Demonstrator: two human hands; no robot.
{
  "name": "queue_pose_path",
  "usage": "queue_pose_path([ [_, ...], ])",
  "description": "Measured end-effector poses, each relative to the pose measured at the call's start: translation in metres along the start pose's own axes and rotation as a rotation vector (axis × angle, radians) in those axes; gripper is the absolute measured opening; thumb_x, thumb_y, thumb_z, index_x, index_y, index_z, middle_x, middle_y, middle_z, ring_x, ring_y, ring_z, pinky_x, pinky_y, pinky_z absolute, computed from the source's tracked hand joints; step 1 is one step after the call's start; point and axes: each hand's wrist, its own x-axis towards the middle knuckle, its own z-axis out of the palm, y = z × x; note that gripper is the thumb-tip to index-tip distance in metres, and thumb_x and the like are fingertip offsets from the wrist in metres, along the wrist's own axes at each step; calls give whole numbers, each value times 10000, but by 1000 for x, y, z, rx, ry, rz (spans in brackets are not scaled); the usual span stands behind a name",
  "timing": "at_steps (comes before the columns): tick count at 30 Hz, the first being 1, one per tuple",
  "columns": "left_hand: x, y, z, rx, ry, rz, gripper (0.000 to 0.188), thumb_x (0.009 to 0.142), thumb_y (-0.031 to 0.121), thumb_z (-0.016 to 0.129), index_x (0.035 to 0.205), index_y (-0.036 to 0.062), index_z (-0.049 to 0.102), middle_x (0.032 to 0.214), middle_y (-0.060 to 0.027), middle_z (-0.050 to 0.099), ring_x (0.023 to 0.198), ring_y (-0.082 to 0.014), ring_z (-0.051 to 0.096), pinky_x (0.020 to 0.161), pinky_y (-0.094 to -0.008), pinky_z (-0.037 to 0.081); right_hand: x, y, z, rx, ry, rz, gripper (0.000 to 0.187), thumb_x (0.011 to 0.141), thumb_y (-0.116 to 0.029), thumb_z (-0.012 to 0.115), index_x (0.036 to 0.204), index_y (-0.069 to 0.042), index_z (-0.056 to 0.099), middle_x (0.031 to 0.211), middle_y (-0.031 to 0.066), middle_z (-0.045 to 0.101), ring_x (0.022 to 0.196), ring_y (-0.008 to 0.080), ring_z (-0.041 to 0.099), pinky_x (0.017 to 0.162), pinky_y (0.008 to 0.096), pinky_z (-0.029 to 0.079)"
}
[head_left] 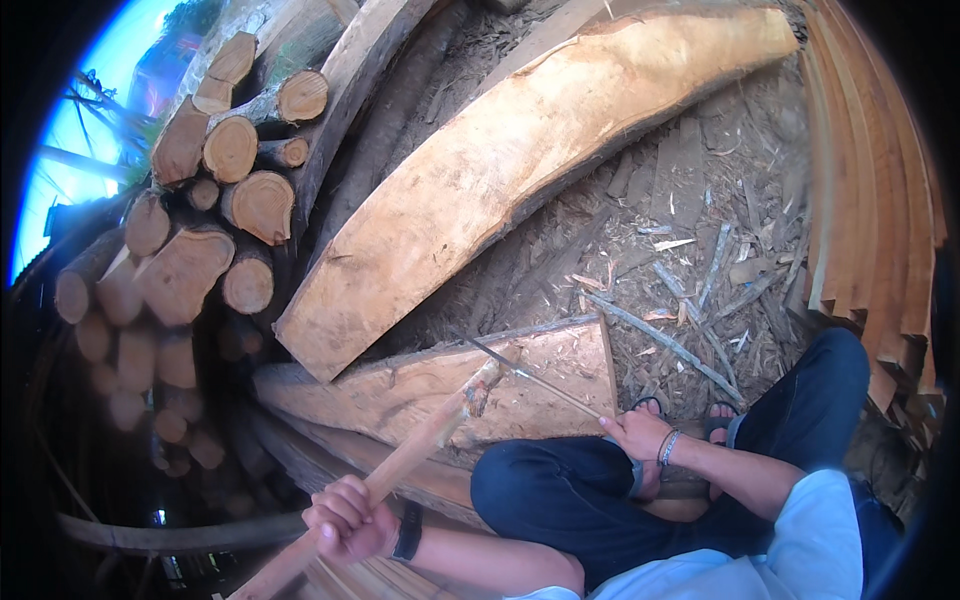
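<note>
My left hand (350, 515) is wrapped round a pale wooden pole (425, 440), which slants up to the right. Near its upper end the pole has a rough, cut patch, and that end lies over a thick wooden slab (560, 372). In my right hand (640, 432) is a machete (550, 388), its long thin blade seen almost edge-on. The blade points up and left across the slab, and its middle passes close to the pole's end. Whether blade and pole touch, I cannot tell. My fingers hide the machete's handle.
A large curved plank (500, 170) lies beyond the slab. Cut logs (232, 150) are stacked at the left, and long boards (865, 180) stand at the right. Thin sticks (665, 340) and wood chips litter the ground. My bent knees (545, 480) are close to the slab.
</note>
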Motion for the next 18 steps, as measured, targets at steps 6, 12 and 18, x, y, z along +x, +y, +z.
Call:
queue_pose_path([
  [6,-2,-3,0,-27,75,10,377,800,158,515,499,155,288,390,16,304,330,-80,272,423,-236,244,11,16,-1,79,-53,113,657,948,-541,311,858,-14,694,784,282,633,806,469,611,874,502,417],
  [12,-1,-3,4,-31,116,20,393,774,148,530,474,151,276,375,18,304,315,-81,277,409,-228,245,-2,1,5,31,-19,24,647,957,-522,315,829,-17,698,805,291,630,838,471,599,918,466,403],
  [18,-3,0,1,-33,86,12,401,777,147,531,467,150,277,379,20,300,315,-80,276,404,-234,239,-21,-33,-7,-169,109,-138,644,952,-536,312,851,-32,699,771,303,625,786,450,627,823,507,456],
])
